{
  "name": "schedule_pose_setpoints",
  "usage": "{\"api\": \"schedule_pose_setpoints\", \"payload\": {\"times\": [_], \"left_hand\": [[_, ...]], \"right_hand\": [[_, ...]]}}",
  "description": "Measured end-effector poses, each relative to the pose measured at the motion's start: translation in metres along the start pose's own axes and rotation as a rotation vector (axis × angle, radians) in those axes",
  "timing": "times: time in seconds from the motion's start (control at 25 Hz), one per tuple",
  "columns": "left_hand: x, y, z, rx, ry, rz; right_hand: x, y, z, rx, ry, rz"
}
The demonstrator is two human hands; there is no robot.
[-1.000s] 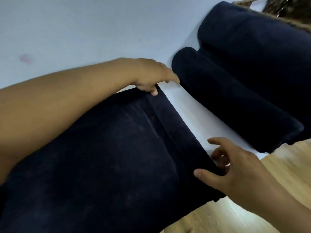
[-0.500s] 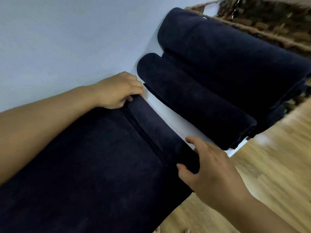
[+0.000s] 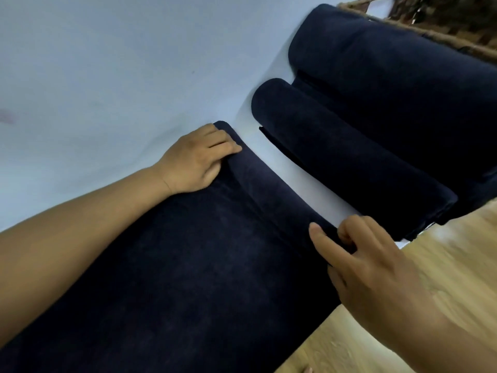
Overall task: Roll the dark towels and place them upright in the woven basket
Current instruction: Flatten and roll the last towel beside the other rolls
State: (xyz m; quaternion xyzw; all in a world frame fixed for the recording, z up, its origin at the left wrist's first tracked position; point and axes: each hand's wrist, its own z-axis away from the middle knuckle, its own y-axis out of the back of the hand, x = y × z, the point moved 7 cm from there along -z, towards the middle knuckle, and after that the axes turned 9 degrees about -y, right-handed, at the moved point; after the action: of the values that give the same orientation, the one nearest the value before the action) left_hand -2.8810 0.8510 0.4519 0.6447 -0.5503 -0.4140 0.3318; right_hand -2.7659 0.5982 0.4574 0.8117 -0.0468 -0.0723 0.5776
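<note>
- Navy cloth, the dark towel [image 3: 188, 265], lies on the white table [image 3: 107, 63]; its flat, unrolled part spreads on our side of both grips.
- Our right hand [image 3: 376, 267] pinches the near end of the thin roll, with the thumb on top and the fingers curled around it.
- Our left hand [image 3: 196, 160] grasps the other end, fingers curled over the roll.
- We judge that the rolling step is only at its start. Next we must turn both ends together towards us, evenly, for a tight roll.
- Beyond the grips, a little apart, lie a finished roll [image 3: 349, 157] and a thicker roll [image 3: 403, 76], touching each other.
- Farthest is the woven basket [image 3: 443, 30]; its inside is mostly out of view.
</note>
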Motion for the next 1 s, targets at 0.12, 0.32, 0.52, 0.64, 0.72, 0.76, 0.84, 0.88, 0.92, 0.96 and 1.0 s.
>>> {"api": "schedule_pose_setpoints", "payload": {"times": [0.12, 0.32, 0.52, 0.64, 0.72, 0.76, 0.84, 0.88, 0.92, 0.96, 1.0], "left_hand": [[0.002, 0.009, 0.016, -0.009, 0.062, 0.032], [-0.008, 0.015, -0.013, -0.330, 0.170, 0.159], [-0.014, -0.007, -0.074, -0.850, 0.096, 0.249], [-0.017, -0.029, -0.074, -0.979, 0.204, 0.439], [-0.016, -0.032, -0.062, -0.991, 0.244, 0.582], [-0.014, -0.032, -0.055, -0.986, 0.229, 0.609], [-0.012, -0.031, -0.044, -0.931, 0.151, 0.561], [-0.011, -0.030, -0.039, -0.886, 0.109, 0.508], [-0.011, -0.029, -0.035, -0.836, 0.068, 0.450], [-0.010, -0.028, -0.031, -0.778, 0.030, 0.401], [-0.009, -0.026, -0.027, -0.714, 0.002, 0.367]], "right_hand": [[-0.014, -0.001, 0.006, 0.027, 0.186, 0.098], [-0.018, -0.001, 0.006, -0.018, 0.261, 0.134], [-0.007, 0.003, -0.038, -0.376, -0.026, -0.291], [0.009, -0.014, -0.059, -0.340, -0.349, -0.338], [0.010, -0.019, -0.056, -0.260, -0.428, -0.363], [0.008, -0.021, -0.052, -0.253, -0.435, -0.387], [0.003, -0.027, -0.047, -0.320, -0.425, -0.400], [-0.002, -0.031, -0.047, -0.374, -0.377, -0.357], [-0.005, -0.035, -0.047, -0.415, -0.323, -0.282], [-0.011, -0.035, -0.049, -0.424, -0.272, -0.211], [-0.016, -0.035, -0.050, -0.426, -0.242, -0.157]]}}
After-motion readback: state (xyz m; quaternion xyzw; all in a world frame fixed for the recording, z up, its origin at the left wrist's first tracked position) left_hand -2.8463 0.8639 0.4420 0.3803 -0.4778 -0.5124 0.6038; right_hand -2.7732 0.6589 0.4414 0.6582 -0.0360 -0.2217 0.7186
